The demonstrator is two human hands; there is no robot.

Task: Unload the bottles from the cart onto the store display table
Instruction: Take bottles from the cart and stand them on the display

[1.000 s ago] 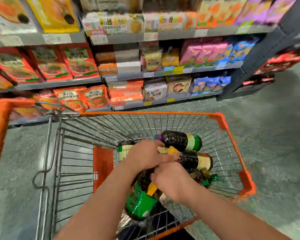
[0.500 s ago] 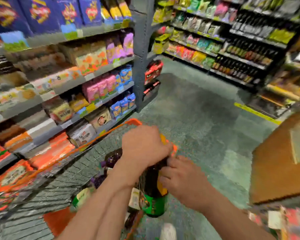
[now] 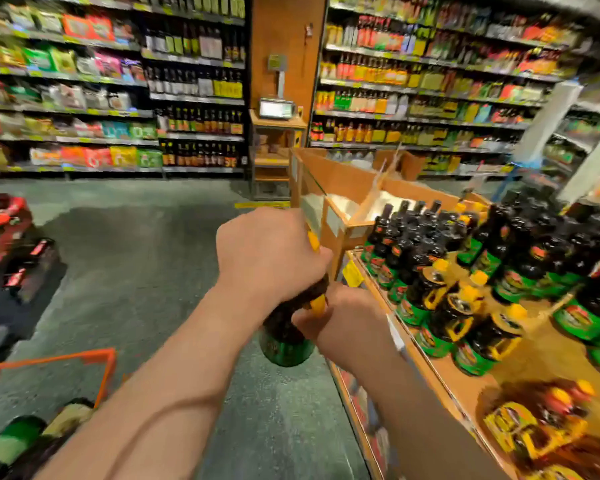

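Shelves lined the aisle; many bottles (image 3: 440, 306) already stood on the display table (image 3: 541, 358). Both hands, left hand (image 3: 271, 251) and right hand (image 3: 343, 323), gripped bottles (image 3: 284, 337); the cart (image 3: 49, 368) held more.

wooden display table (image 3: 465, 386), rows of dark bottles (image 3: 430, 261) standing on it

No text readable — motion blur throughout. Green labels on the dark glass bottles (image 3: 426, 306) illegible. Yellow shelf-edge price tags (image 3: 352, 273) — also blurred.
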